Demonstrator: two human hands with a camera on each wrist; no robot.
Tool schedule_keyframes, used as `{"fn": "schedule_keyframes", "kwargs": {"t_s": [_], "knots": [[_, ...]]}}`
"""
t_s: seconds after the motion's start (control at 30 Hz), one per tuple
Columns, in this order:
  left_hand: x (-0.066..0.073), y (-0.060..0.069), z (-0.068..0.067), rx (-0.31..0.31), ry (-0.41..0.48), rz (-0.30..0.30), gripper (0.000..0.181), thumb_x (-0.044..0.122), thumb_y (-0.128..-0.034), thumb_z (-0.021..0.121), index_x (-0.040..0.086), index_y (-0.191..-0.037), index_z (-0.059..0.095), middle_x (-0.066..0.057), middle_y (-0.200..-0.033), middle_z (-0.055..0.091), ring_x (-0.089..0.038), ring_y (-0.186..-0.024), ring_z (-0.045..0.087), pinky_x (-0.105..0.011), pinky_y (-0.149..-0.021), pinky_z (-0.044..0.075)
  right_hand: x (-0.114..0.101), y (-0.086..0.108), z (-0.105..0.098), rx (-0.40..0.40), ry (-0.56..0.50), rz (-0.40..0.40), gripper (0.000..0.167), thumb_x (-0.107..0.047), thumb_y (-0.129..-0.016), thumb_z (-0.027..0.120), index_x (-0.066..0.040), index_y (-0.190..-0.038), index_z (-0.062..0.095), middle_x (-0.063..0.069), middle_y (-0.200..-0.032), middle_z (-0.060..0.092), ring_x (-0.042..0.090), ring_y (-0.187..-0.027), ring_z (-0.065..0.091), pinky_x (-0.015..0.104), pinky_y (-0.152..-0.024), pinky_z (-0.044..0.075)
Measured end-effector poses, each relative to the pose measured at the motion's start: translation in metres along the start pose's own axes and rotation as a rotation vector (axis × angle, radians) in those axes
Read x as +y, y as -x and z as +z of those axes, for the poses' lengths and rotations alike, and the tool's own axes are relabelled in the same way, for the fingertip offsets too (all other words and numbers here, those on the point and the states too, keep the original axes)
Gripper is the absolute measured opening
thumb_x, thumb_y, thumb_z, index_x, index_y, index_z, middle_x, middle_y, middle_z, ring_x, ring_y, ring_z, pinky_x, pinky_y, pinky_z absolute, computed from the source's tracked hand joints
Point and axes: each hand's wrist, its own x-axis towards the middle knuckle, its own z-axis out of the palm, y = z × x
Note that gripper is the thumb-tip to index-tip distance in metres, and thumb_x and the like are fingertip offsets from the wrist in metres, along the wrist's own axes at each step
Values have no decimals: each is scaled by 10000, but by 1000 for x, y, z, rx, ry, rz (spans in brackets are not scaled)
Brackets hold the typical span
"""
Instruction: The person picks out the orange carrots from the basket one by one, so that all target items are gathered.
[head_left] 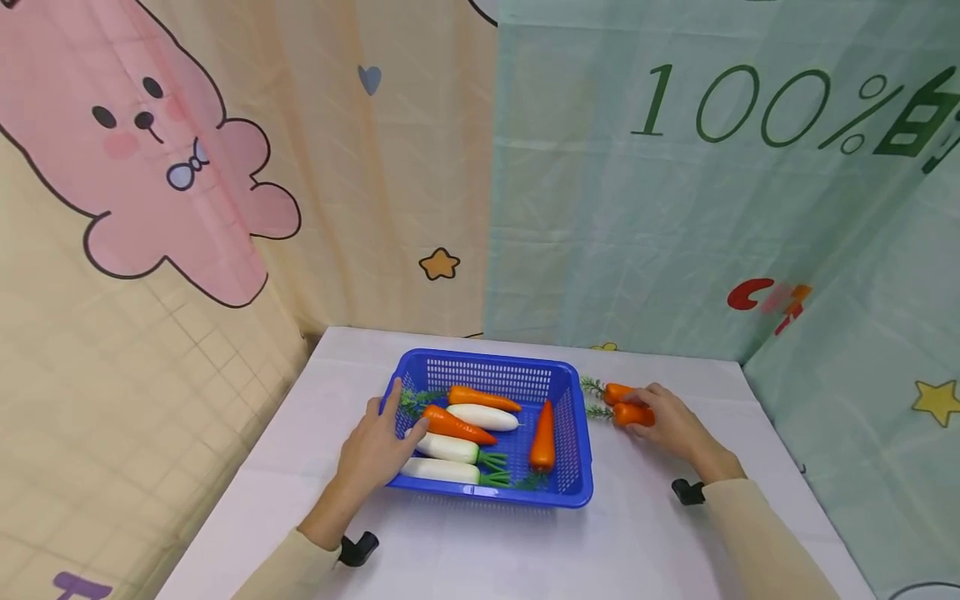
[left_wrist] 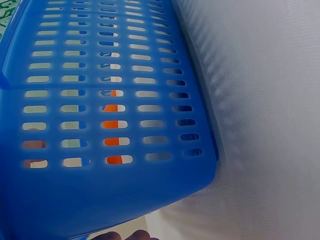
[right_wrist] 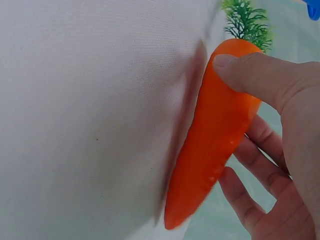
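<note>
My left hand (head_left: 372,446) holds the left rim of a blue plastic basket (head_left: 585,462), thumb over the inner side and the other fingers along the outside. Its slotted wall (left_wrist: 100,195) fills much of the left wrist view, with fingertips (left_wrist: 137,235) at the bottom edge. Inside the basket lie three carrots, one (head_left: 542,442) upright at the right, and three white radishes, one (head_left: 483,417) in the middle. Right of the basket, my right hand (head_left: 671,423) grips an orange carrot (right_wrist: 215,130) near its leafy end, thumb on top, fingers behind. Another carrot (head_left: 617,393) lies just beyond it.
A white-covered table (head_left: 637,533) carries everything. Printed curtains (head_left: 600,217) stand behind the table and at both sides. Each wrist wears a black camera mount, one (head_left: 358,550) at the left and another (head_left: 687,492) at the right.
</note>
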Motion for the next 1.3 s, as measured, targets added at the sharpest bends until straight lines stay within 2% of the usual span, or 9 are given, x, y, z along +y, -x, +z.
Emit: {"fn": "schedule_keyframes", "kwargs": {"t_s": [0.3, 0.53, 0.83, 1.03, 1.17, 1.3], "knots": [[1, 0, 2, 7, -7, 4, 1014, 599, -1112, 702, 124, -1871, 225, -378, -1634, 555, -463, -1138, 764, -619, -956, 722, -4, 3, -2, 36, 7, -17, 471, -101, -970, 957, -47, -1406, 785, 199, -1277, 705, 407, -1199, 708, 684, -1129, 642], [1, -1, 3, 6, -5, 10, 1004, 600, -1112, 705, 130, -1870, 245, -377, -1661, 541, -503, -1213, 766, -638, -980, 715, -6, 6, -2, 65, 28, -42, 490, -93, -958, 967, -42, -1412, 788, 224, -1278, 701, 431, -1194, 723, 684, -1115, 648], [1, 0, 2, 9, -10, 8, 1002, 595, -1115, 699, 119, -1869, 241, -382, -1640, 550, -472, -1140, 767, -614, -947, 724, -13, 7, -3, 106, 31, -84, 494, -73, -965, 957, -67, -1429, 787, 219, -1293, 710, 429, -1223, 734, 675, -1124, 649], [1, 1, 0, 10, -4, 10, 1009, 593, -1118, 693, 111, -1870, 224, -382, -1645, 547, -498, -1183, 768, -627, -956, 719, -24, 6, -9, 133, 32, -132, 478, -55, -957, 958, -43, -1405, 792, 222, -1334, 724, 431, -1226, 747, 666, -1107, 660], [0, 2, 0, 9, -1, 8, 1007, 591, -1117, 690, 110, -1869, 224, -385, -1658, 539, -524, -1227, 767, -637, -968, 714, -36, 5, -13, 141, 62, -155, 496, -88, -969, 956, -67, -1434, 784, 207, -1329, 722, 400, -1182, 747, 655, -1069, 680], [0, 2, 0, 9, 1, 12, 1005, 589, -1118, 692, 104, -1867, 231, -388, -1651, 541, -515, -1193, 769, -630, -955, 718, -48, 4, -17, 140, 83, -182, 518, -103, -977, 953, -103, -1465, 779, 197, -1333, 723, 387, -1188, 740, 649, -1076, 676]]}}
